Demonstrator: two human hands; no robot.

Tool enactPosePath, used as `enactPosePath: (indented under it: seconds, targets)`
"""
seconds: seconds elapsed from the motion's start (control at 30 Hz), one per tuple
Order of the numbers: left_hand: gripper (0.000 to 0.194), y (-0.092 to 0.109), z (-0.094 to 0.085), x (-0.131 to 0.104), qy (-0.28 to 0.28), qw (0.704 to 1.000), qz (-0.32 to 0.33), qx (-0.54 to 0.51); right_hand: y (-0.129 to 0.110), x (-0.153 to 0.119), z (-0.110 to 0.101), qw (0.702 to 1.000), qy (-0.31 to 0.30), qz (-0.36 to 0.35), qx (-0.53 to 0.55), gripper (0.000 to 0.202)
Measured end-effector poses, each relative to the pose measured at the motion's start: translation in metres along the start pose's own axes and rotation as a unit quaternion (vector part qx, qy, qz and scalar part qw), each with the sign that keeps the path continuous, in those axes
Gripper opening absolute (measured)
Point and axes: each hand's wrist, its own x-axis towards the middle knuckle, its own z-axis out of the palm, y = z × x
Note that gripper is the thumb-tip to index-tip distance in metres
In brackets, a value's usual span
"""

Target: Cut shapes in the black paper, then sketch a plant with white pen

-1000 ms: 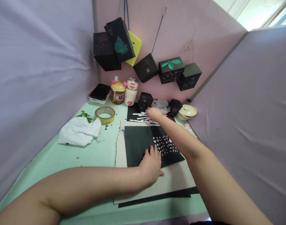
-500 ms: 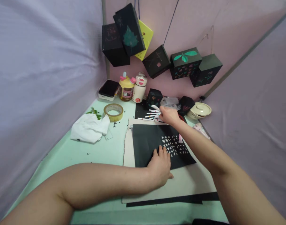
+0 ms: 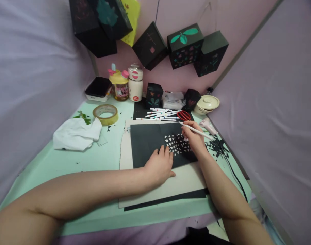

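A sheet of black paper (image 3: 145, 143) lies on a pale board (image 3: 137, 195). Its right part carries rows of small cut-out shapes (image 3: 177, 144), hearts and stars among them, showing light. My left hand (image 3: 159, 165) rests flat on the paper's lower edge, fingers spread. Over the paper's right side, my right hand (image 3: 195, 137) grips a slim white pen (image 3: 196, 130), its pointed end aimed up and left. Beyond the sheet lies a pile of white markers (image 3: 160, 115) with coloured bands, beside red-handled scissors (image 3: 183, 115).
Tape roll (image 3: 105, 115), white cloth (image 3: 77, 134) and leaves (image 3: 82, 116) lie left. Bottles (image 3: 135, 83) and small black boxes (image 3: 154, 95) stand behind. Decorated black boxes (image 3: 186, 46) hang above. Black paper scraps (image 3: 218, 147), a cable (image 3: 235, 175) and a lidded bowl (image 3: 208, 103) are right.
My right hand has come back from the marker pile to the black paper, now holding the white pen. My left hand stays on the sheet. The whole view has shifted.
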Motion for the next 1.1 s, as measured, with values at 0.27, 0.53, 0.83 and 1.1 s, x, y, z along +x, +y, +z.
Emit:
enactPosePath:
  seconds: [0.27, 0.53, 0.83, 1.1]
  targets:
    - [0.075, 0.019, -0.014, -0.038, 0.01, 0.998, 0.058, 0.03, 0.0, 0.005, -0.005, 0.996, 0.056, -0.04, 0.048, 0.013]
    - [0.091, -0.003, -0.011, -0.049, -0.048, 0.998, 0.021, 0.034, -0.003, 0.003, -0.002, 0.992, 0.076, -0.07, 0.076, 0.009]
    - [0.093, -0.009, 0.011, -0.051, -0.03, 0.999, 0.01, 0.008, -0.015, 0.0, -0.002, 0.986, 0.1, -0.069, 0.118, 0.022]
    - [0.096, -0.01, 0.018, -0.053, -0.002, 1.0, 0.017, -0.013, -0.043, -0.011, -0.001, 0.991, 0.016, -0.05, 0.123, 0.01]
